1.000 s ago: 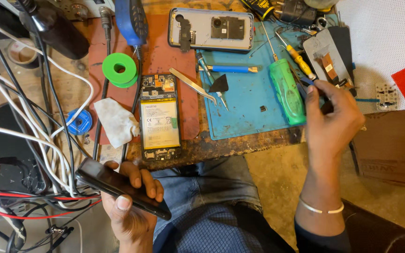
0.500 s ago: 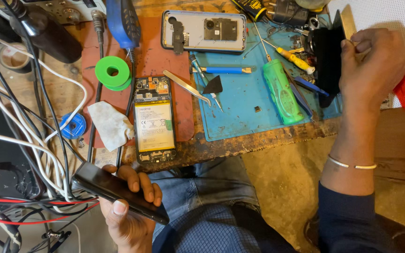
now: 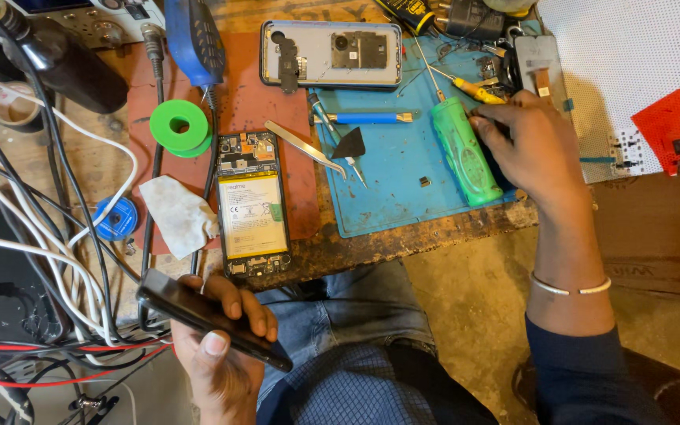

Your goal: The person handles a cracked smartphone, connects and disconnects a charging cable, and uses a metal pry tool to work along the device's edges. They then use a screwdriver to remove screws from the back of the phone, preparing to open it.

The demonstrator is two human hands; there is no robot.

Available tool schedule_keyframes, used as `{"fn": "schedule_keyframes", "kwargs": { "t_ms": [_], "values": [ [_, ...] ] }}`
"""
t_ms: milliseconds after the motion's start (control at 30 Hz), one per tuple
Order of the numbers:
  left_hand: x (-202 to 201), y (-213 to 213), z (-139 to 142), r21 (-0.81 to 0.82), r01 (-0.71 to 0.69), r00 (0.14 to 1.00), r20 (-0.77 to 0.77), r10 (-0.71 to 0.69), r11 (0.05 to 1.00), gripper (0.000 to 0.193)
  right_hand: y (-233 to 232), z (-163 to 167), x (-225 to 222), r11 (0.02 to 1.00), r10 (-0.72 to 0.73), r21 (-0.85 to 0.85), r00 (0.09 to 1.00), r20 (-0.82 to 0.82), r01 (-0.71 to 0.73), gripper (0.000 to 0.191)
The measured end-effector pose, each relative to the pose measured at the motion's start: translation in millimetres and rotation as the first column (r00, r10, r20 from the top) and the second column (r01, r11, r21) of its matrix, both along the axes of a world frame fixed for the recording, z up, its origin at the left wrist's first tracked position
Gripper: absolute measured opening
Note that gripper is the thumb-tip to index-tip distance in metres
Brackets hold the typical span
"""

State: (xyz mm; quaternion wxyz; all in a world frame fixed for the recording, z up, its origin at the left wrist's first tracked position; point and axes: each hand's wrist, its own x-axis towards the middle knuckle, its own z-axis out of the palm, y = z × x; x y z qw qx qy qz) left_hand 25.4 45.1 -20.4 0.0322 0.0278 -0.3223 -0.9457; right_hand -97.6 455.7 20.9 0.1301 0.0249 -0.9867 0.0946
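- My left hand (image 3: 222,354) is nearest, fingers (image 3: 234,303) curled around a dark phone panel (image 3: 210,319), off the desk (image 3: 403,240).
- Farther on, the opened phone (image 3: 252,205) lies battery-up, ready for work.
- My right hand (image 3: 533,149) rests beside the green cylinder (image 3: 466,153), fingers loosely bent; I cannot tell what they grip.

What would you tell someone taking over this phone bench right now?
Left hand: grip closed on a dark phone near the lap.
Right hand: resting on the blue mat, fingertips at the green cylinder.
Opened phone, battery showing, lies on the red mat; tweezers beside it.
Done: back cover off. Left: phone not reassembled.
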Motion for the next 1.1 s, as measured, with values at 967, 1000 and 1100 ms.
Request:
{"fn": "schedule_keyframes", "kwargs": {
  "t_ms": [967,1000,1100],
  "values": [
    [-5.2,19.0,14.4,0.208,0.377,0.907,-0.280,-0.314,0.903,0.115,-244.1,68.5,118.3,0.041,0.116,-0.829,0.827,-0.551,-0.558,0.024],
    [-3.4,17.9,14.8,0.245,0.384,0.911,-0.259,-0.322,0.890,0.115,-249.7,74.1,115.7,0.048,0.131,-0.813,0.811,-0.570,-0.580,0.024],
    [-3.2,15.0,15.6,0.285,0.388,0.916,-0.227,-0.331,0.876,0.117,-258.5,83.4,114.0,0.069,0.141,-0.840,0.839,-0.526,-0.538,0.025]
  ]
}}
